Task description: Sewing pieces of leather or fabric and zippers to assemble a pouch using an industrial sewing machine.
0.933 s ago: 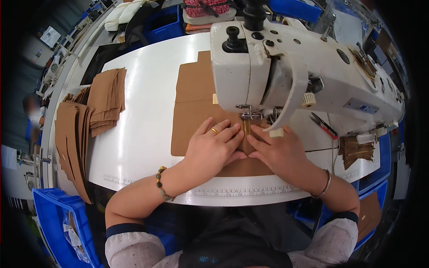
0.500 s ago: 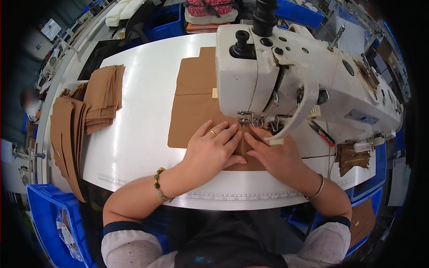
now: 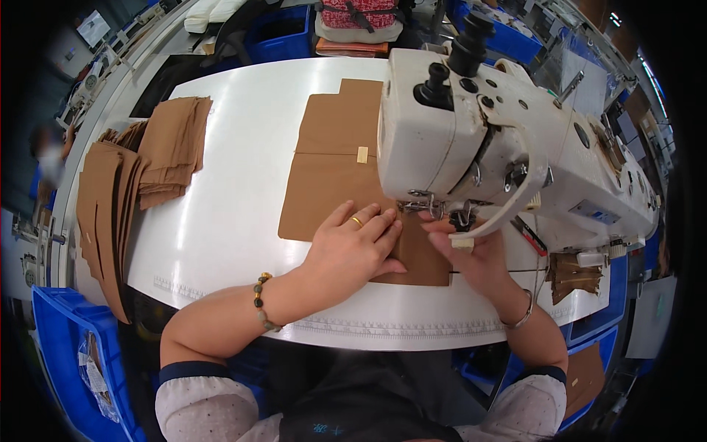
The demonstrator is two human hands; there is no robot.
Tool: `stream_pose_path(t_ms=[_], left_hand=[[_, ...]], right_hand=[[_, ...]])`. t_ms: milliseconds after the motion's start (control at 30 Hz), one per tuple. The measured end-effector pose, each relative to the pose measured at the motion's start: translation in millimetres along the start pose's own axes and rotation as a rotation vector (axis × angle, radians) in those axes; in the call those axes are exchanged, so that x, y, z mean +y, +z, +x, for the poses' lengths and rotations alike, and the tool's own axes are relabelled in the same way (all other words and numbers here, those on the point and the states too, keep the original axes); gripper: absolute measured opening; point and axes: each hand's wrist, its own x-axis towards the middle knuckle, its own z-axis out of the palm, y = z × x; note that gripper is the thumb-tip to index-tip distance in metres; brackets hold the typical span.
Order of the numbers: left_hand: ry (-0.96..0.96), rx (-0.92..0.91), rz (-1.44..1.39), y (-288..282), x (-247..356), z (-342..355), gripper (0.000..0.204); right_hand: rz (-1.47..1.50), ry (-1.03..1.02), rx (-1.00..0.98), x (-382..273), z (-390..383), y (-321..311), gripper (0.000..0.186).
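Note:
A brown fabric panel (image 3: pixel 324 191) with a seam across it and a small pale label lies on the white table, its right part under the head of a white sewing machine (image 3: pixel 431 125). My left hand (image 3: pixel 353 247) rests flat on the panel, fingers stretched out, just left of the presser foot (image 3: pixel 427 208). Right of the presser foot, my right hand (image 3: pixel 479 258) is lifted off the fabric, thumb and forefinger apart. The machine's curved white guard partly covers its fingers; I see nothing held.
Stacks of brown fabric pieces (image 3: pixel 110 214) lie at the left. Small brown scraps (image 3: pixel 574 276) and a red-and-black tool (image 3: pixel 532 239) are right, near the machine. Blue bins (image 3: pixel 81 324) stand beside the table. A person (image 3: pixel 50 151) is at the far left.
My right hand has come off the fabric and moved slightly right, its fingers bending. The left hand stays on the panel. The whole view has shifted a little.

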Motion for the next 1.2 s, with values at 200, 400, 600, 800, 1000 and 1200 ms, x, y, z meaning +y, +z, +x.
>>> stream_pose_path(t_ms=[200,400,600,800,1000,1200], left_hand=[[0.005,0.004,-0.015,1,-3,2,0.056],[0.005,0.04,-0.007,3,-7,7,0.051],[0.02,0.009,-0.003,3,-8,8,0.049],[0.023,-0.076,0.01,0,-7,8,0.054],[0.016,-0.074,0.018,0,-8,9,0.054],[0.004,-0.055,0.02,1,-7,8,0.054]], right_hand=[[-0.439,-0.31,0.025,0,0,18,0.033],[-0.411,-0.336,0.088,11,4,22,0.028],[-0.431,-0.306,0.079,9,3,21,0.03],[-0.465,-0.335,0.076,9,4,19,0.04],[-0.471,-0.364,0.072,12,5,19,0.043],[-0.418,-0.357,0.152,20,9,22,0.031]])
